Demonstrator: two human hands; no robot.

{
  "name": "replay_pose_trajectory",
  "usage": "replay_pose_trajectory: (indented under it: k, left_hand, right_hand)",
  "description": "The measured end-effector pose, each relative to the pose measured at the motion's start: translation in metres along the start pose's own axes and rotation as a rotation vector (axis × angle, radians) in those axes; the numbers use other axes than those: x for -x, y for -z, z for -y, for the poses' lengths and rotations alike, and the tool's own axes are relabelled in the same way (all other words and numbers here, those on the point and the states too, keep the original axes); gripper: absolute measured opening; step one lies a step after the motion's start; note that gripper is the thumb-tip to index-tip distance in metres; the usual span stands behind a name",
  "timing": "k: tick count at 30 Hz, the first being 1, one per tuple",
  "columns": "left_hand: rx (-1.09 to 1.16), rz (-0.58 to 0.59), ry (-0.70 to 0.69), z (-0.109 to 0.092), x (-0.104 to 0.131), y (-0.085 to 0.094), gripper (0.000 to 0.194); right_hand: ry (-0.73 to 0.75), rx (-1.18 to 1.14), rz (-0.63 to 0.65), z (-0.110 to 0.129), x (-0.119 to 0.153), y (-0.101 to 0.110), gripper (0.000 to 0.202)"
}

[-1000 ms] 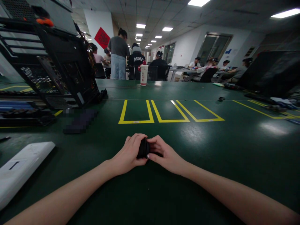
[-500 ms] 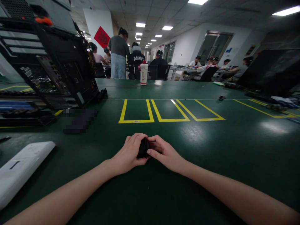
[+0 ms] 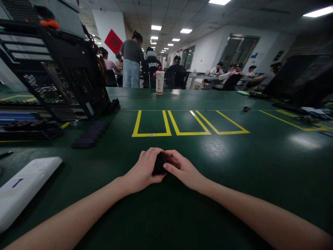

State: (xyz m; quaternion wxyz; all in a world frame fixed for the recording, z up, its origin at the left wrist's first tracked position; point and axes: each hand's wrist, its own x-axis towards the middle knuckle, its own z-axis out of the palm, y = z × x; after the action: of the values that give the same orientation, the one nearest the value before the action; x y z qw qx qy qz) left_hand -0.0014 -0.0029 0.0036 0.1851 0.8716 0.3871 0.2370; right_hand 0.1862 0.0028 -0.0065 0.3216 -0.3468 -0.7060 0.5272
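Both hands meet on the black object

And here it is, the black object (image 3: 158,165) sits between two hands, on the near side of the cup (image 3: 159,83) and almost straight in line with it. The left hand (image 3: 142,172) has the fuller share: fingers bent over the far side, thumb along the near side, the gap between them filled by the object. The right hand (image 3: 186,173) comes in from the other flank, fingers half curled, thumb and fingertips pinching the right-hand edge. So the object lies right of the left palm and left of the right fingers, touching both hands; the left covers more of it. Its long axis? Cannot tell, so much is hidden.

Now the containers! The cup stands upright, a red piece at its top, contents out of sight. Left of the cup, the computer case (image 3: 83,81) shows boards and cables inside. Nearer than the cup lie the taped boxes (image 3: 151,135), green tabletop (image 3: 166,222) showing within their yellow lines.
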Motion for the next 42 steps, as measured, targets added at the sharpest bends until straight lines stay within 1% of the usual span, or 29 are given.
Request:
replay_pose_trajectory:
  k: [3,7,10,13,15,20,26,32,36,38,42]
  left_hand:
    - [-0.013,0.004,-0.002,0.0006,0.0007,0.0002,0.053]
    - [-0.029,-0.006,-0.009,0.0028,0.0004,-0.0026,0.053]
    - [-0.042,-0.022,-0.007,0.0037,-0.0003,-0.0045,0.055]
    - [-0.025,-0.02,-0.016,0.0034,-0.0005,-0.0041,0.052]
    - [-0.011,-0.014,-0.014,0.0029,-0.0002,-0.0028,0.051]
    - [-0.01,-0.018,-0.009,0.002,0.0009,-0.001,0.054]
    - [-0.021,-0.005,0.0,0.0021,0.0011,-0.0014,0.053]
    - [-0.006,0.001,-0.008,0.002,0.0011,0.0001,0.052]
    - [-0.014,0.003,0.001,0.0019,0.0009,0.0,0.054]
    - [-0.021,0.005,0.004,0.0019,0.0009,-0.0005,0.055]
    - [-0.02,-0.009,-0.001,0.0021,0.0009,-0.0013,0.054]
  right_hand:
    - [0.034,-0.04,0.024,-0.0009,0.0005,0.001,0.024]
    - [0.066,-0.088,0.017,-0.0018,0.0,0.0008,0.02]
    - [0.047,-0.096,0.005,-0.0015,-0.001,-0.0002,0.02]
    - [-0.007,-0.083,-0.009,-0.0022,-0.0017,-0.0004,0.028]
    - [-0.016,-0.079,0.003,-0.0036,-0.0017,0.0001,0.031]
    - [0.037,-0.139,0.063,-0.0072,-0.0012,0.0024,0.03]
    - [0.021,-0.155,0.028,-0.0053,-0.0025,0.0018,0.02]
    - [-0.036,-0.115,0.016,-0.0033,-0.0023,0.0029,0.03]
    - [-0.007,-0.161,0.078,-0.0047,-0.0022,0.0048,0.029]
    - [0.008,-0.181,0.079,-0.0062,-0.0023,0.0046,0.032]
    - [0.016,-0.184,0.043,-0.008,-0.0026,0.0022,0.024]
